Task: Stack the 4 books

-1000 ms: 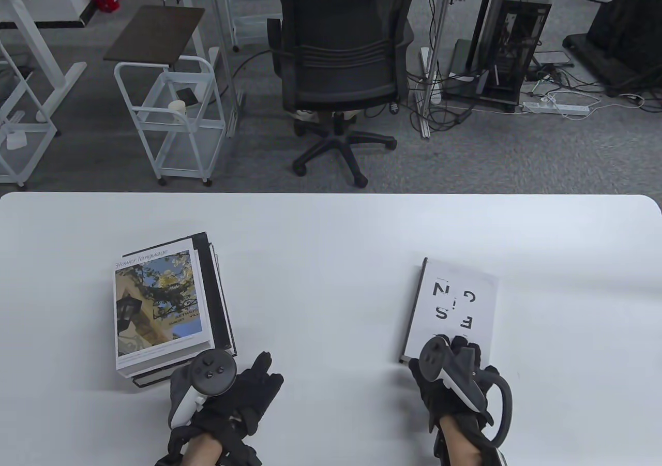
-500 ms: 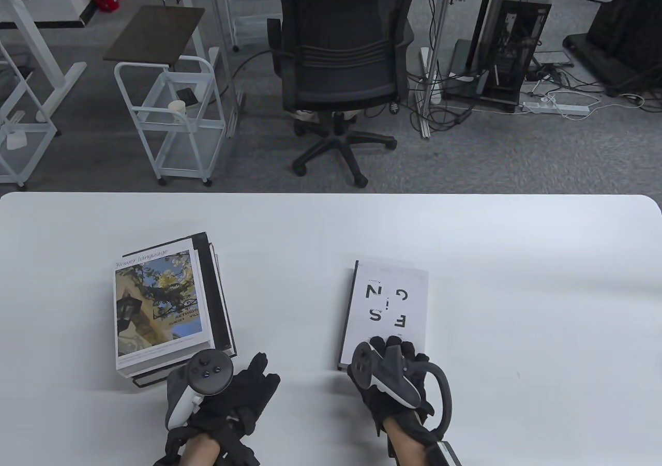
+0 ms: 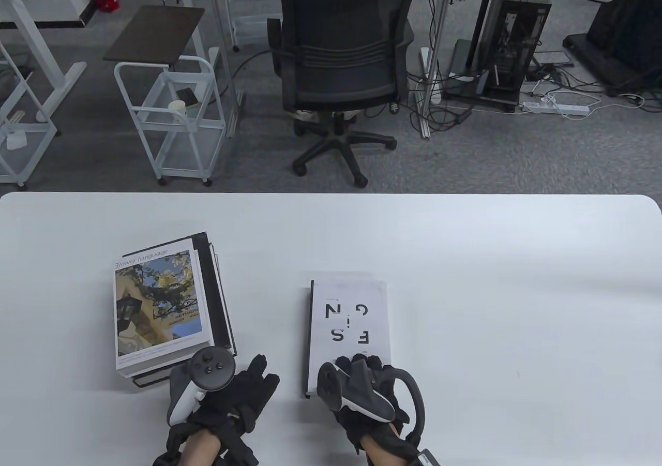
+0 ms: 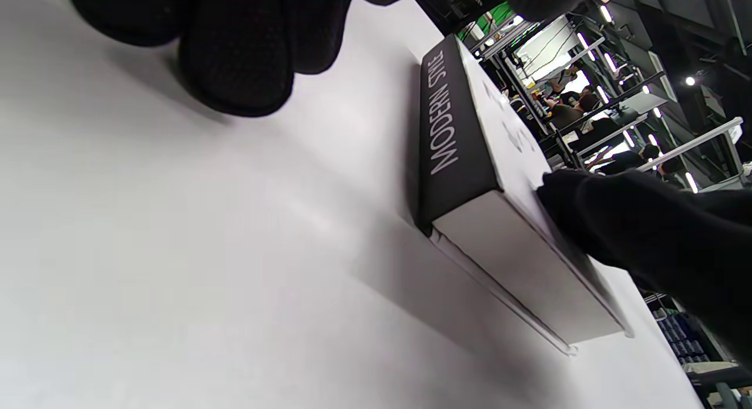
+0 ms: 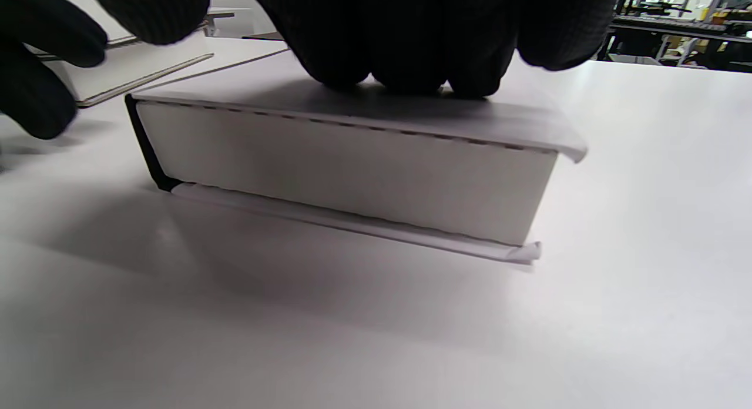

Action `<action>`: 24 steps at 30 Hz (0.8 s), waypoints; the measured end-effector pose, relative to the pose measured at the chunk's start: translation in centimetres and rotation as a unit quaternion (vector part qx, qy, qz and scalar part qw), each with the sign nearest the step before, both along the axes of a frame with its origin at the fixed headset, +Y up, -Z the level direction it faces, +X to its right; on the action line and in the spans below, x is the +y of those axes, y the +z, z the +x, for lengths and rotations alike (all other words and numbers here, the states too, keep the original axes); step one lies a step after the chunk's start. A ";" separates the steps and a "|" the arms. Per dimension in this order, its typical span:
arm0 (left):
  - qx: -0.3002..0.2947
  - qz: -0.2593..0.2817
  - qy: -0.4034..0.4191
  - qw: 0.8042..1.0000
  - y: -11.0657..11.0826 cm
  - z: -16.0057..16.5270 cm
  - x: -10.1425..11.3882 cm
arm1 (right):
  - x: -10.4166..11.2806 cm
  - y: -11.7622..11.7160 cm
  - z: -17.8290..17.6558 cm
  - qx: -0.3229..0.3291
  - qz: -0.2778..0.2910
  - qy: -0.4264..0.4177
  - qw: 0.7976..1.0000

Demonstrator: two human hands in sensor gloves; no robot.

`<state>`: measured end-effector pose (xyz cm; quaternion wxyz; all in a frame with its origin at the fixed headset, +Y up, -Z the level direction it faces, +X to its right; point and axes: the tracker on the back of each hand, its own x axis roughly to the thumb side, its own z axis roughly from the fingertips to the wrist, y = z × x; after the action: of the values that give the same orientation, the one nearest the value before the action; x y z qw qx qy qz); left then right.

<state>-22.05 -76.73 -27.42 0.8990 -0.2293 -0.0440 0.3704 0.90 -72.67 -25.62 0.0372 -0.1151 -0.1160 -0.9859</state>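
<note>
Books sit in two places on the white surface point(image 3: 465, 259): a pile point(image 3: 170, 305) with a flower-photo book point(image 3: 158, 305) on top, and a single white book point(image 3: 347, 326) with scattered black letters on its cover. The white book lies flat directly under and ahead of the right hand point(image 3: 362, 388), whose grip is on the book's near end: the fingertips point(image 5: 405, 56) press down on the top cover close to the near edge, bunched together, while the thumb point(image 5: 35, 97) hangs off to the book's spine side, clear of it. From the right wrist view the book's near end shows a white page block between two thin covers, with a black spine point(image 4: 449, 133) on the side toward the left hand; the left wrist view reads "MODERN STYLE" on that spine.

The left hand point(image 3: 227, 388) rests on the surface with its fingers spread loosely and nothing in its grip; its fingertips point(image 4: 235, 62) point forward, close above the surface. The pile lies just ahead of and outward from this hand, its near corner close to the tracker point(image 3: 209, 370) on the hand's back. The white book lies just to this hand's inner side, near but not touching, a strip of bare surface between them.
</note>
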 end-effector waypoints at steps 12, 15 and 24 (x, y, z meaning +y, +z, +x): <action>0.002 -0.007 -0.008 1.000 -0.2 0.0 -0.3 | 1.0 1.3 1.3 0.008 0.019 -0.099 0.995; 0.004 -0.004 -0.008 1.000 -0.1 0.0 -0.3 | 0.8 0.8 4.5 -0.064 0.041 -0.250 0.965; -0.010 0.042 -0.036 0.998 0.2 1.2 0.0 | -1.6 -0.4 9.1 -0.167 -0.013 -0.191 0.967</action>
<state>-20.86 -76.74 -27.19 0.9200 -0.1966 -0.0601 0.3336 10.00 -74.26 -25.98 -0.1728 0.0311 -0.1095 -0.9784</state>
